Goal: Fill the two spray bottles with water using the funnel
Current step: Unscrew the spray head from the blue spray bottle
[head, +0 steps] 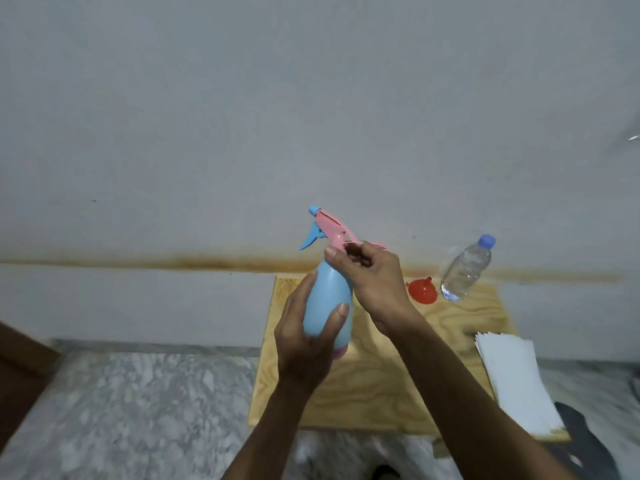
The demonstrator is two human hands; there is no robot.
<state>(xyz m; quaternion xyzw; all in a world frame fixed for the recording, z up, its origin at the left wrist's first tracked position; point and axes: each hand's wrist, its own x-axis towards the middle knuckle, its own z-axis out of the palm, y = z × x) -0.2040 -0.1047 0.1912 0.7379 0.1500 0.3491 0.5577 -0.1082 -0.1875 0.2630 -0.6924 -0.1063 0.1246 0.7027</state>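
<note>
The left hand (306,327) wraps the blue spray bottle (329,306), held tilted above the wooden board (374,386). The right hand (372,282) grips its neck under the pink sprayer top (334,228), ready to twist. Only 1 spray bottle shows.

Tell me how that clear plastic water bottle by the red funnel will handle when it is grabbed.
The clear plastic water bottle with the blue cap looks thin-walled, so it will probably dent under a firm squeeze. It seems nearly full, so likely heavy for its size. Tall and narrow on the wooden board, it may tip if nudged high up.
</note>
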